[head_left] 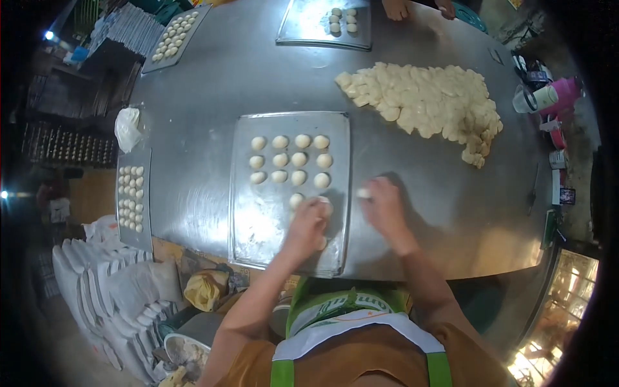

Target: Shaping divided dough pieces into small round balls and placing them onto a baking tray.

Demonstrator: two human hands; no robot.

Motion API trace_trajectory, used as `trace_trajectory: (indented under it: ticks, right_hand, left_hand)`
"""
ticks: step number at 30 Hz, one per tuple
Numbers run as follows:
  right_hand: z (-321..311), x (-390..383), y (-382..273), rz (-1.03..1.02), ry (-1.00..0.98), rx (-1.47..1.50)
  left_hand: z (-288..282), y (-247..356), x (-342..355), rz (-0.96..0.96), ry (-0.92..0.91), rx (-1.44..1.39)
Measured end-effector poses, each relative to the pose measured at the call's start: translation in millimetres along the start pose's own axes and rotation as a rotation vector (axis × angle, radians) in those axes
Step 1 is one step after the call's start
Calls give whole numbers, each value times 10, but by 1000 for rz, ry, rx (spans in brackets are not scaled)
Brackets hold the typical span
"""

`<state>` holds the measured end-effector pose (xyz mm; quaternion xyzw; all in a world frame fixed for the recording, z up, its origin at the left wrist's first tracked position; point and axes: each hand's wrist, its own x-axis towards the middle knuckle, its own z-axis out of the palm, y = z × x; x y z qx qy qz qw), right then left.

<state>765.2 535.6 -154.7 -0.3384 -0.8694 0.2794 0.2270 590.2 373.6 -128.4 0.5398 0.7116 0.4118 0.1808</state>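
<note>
A metal baking tray (258,226) lies in front of me on the steel table (206,90), with several round dough balls (289,158) lined up in rows on its far half. My left hand (305,227) is over the tray's near right part, fingers closed on a dough ball (326,207) that touches the tray beside another ball (295,200). My right hand (384,209) rests on the table just right of the tray, pinching a small dough piece (364,192). A big heap of cut dough pieces (429,103) lies farther right.
Another tray (303,22) with a few dough balls sits at the far edge, near another person's hands (396,8). Filled trays stand at the far left (171,37) and left edge (131,197). A crumpled plastic bag (127,128), cups (535,98) and white sacks (97,284) surround the table.
</note>
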Motion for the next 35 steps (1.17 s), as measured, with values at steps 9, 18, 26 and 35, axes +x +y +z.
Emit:
trace_trajectory:
  ticks: [9,18,26,35]
  right_hand:
    - [1433,615,-1370,-390,-214,-168]
    - [-142,-308,785,-32,121,-70]
    - [-1124,1281,1879,27,354,-306]
    - [-1377,1966,2373,117,187,-66]
  left_hand:
    - [-1012,-1329,-261,-94,110,365]
    - [-713,-667,-531,-482,465,282]
    - [610,435,1245,159,183,158]
    - [1493,1104,2305,336,41,155]
